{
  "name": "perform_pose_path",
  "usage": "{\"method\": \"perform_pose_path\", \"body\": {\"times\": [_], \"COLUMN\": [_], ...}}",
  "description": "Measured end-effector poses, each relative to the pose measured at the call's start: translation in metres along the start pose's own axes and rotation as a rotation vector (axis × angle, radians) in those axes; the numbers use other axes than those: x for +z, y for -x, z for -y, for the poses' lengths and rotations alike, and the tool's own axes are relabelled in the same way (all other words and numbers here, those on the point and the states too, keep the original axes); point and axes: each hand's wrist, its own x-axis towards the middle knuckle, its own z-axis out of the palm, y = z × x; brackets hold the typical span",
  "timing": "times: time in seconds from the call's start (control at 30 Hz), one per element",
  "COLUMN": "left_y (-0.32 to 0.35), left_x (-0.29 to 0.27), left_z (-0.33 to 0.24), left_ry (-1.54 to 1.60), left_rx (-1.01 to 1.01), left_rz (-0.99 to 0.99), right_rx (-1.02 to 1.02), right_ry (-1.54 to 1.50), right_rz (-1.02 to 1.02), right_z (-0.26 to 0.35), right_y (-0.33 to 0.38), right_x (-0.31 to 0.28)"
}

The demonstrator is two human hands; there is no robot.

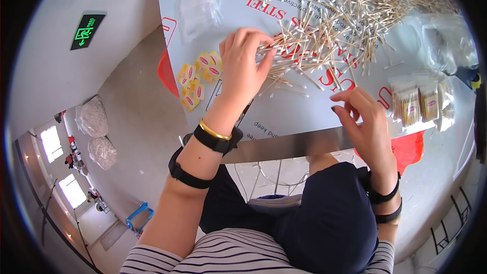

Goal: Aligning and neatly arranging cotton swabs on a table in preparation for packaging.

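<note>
A large heap of cotton swabs [350,5] with wooden sticks and white tips spreads over the far right of the table, thinning toward me. At its left edge, my left hand [244,58] has its fingers curled round a few swabs between thumb and fingertips. My right hand [364,124] hovers above the table's near edge, thumb and index finger apart, holding nothing visible. Small yellow printed cards [195,81] lie loosely left of my left hand. Right of my right hand are clear packets [418,102] filled with swabs, each with a yellow card.
Empty clear plastic sleeves [200,7] lie at the far left of the table, and crumpled clear bags [441,45] at the right. Printed protective film covers the metal tabletop [299,116]. Red plastic [406,149] hangs below its edge. Full sacks [94,116] stand on the floor.
</note>
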Motion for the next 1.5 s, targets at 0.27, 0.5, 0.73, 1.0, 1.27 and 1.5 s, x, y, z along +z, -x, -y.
{"method": "perform_pose_path", "body": {"times": [0.27,0.5,0.73,1.0,1.27,1.5], "left_y": [-0.013,0.003,0.03,0.05,0.04,0.008], "left_x": [0.005,-0.039,-0.063,-0.06,-0.053,-0.039], "left_z": [0.003,-0.049,-0.083,-0.099,-0.1,-0.023], "left_ry": [-0.065,0.129,0.456,0.954,0.66,0.268], "left_rx": [-0.005,0.107,-0.014,-0.53,-0.163,-0.112], "left_rz": [0.064,0.201,0.34,0.567,0.509,0.077], "right_rx": [-0.001,-0.28,-0.29,-0.131,0.223,0.595], "right_ry": [-0.066,0.091,-0.081,-0.124,-0.367,0.868], "right_rz": [0.034,-0.299,0.016,0.045,0.206,-0.065], "right_z": [0.002,0.011,0.009,0.004,-0.044,-0.156], "right_y": [-0.005,-0.025,-0.006,0.032,0.08,0.215], "right_x": [0.008,0.024,0.016,-0.005,-0.034,-0.101]}}
